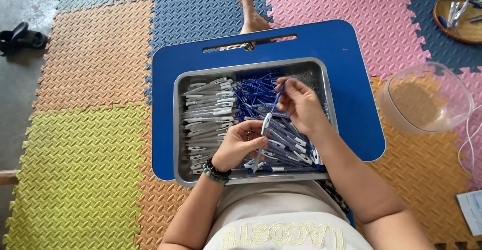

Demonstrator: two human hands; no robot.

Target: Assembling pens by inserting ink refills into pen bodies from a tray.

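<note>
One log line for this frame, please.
left hand: holds pen barrel | right hand: holds blue refill at barrel | below: metal tray of pen parts

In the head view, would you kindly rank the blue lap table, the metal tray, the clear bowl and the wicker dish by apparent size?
1. Blue lap table
2. Metal tray
3. Clear bowl
4. Wicker dish, partly cut off by the frame, so less sure.

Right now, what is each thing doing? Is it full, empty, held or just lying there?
Metal tray: full of pen parts.
Pen: held by both hands.
Left hand: gripping pen barrel.
Right hand: pinching blue refill.
Clear bowl: empty.
Wicker basket: holds a few pens.
</note>
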